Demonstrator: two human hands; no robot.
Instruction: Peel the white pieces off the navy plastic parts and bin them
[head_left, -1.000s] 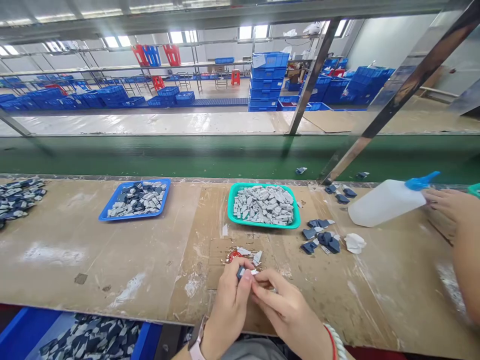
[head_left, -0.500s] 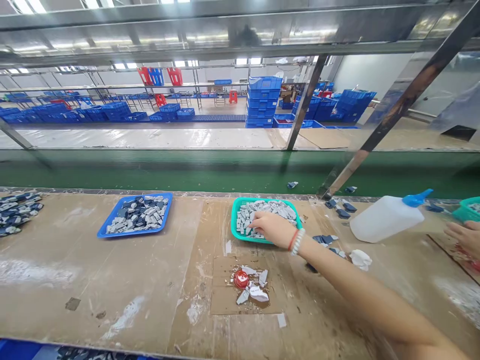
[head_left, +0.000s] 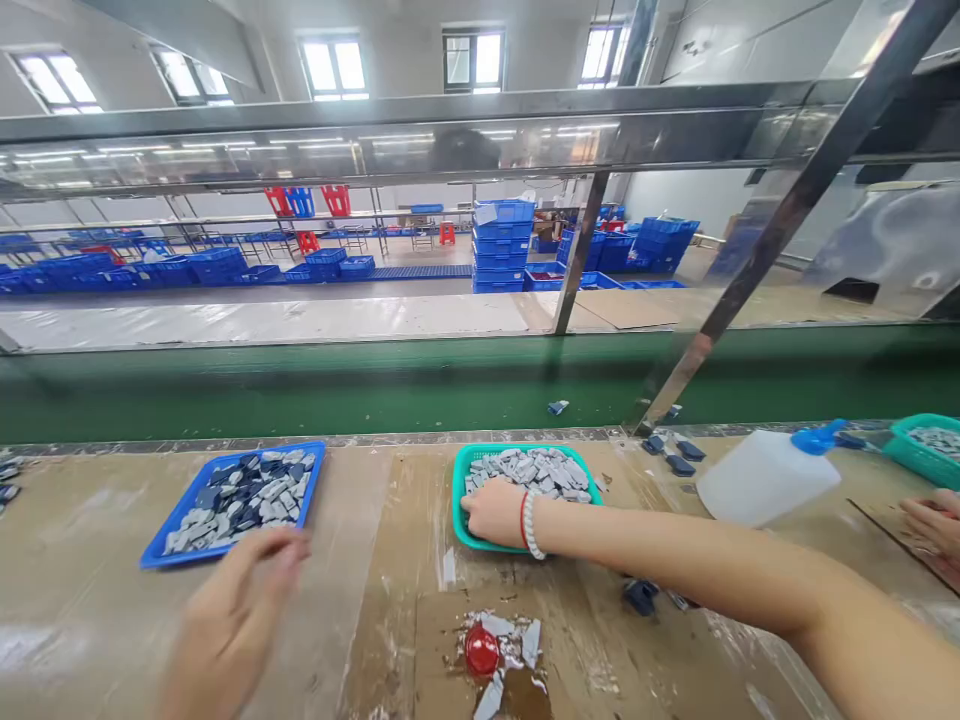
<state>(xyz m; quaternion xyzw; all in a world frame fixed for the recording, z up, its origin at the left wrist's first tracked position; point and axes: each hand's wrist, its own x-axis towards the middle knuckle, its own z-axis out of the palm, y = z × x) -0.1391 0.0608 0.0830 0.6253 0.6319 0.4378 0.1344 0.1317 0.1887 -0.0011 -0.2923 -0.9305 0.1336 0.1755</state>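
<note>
My right hand (head_left: 491, 510) reaches into the near left corner of a teal tray (head_left: 457, 478) filled with small grey pieces (head_left: 540, 470). Its fingers curl down into the pile, and what they hold is hidden. A red and white bead bracelet sits on that wrist. My left hand (head_left: 240, 600) hovers low over the bench just in front of a blue tray (head_left: 154, 555) of mixed grey and dark blue pieces. Motion smears that hand, so its fingers do not show clearly. A small red round part (head_left: 481, 650) lies among white scraps near the bench's front edge.
A white squeeze bottle (head_left: 765, 475) with a blue cap lies on its side at the right. Dark blue pieces (head_left: 641, 595) lie under my forearm. Another person's hand (head_left: 930, 520) and a second teal tray (head_left: 922, 450) are at the far right. A green conveyor belt (head_left: 375, 390) runs behind the bench.
Both hands left the small part in front of me. The right went into the teal tray and drew to its near corner. The left swung out toward the blue tray. The view tilted up.
</note>
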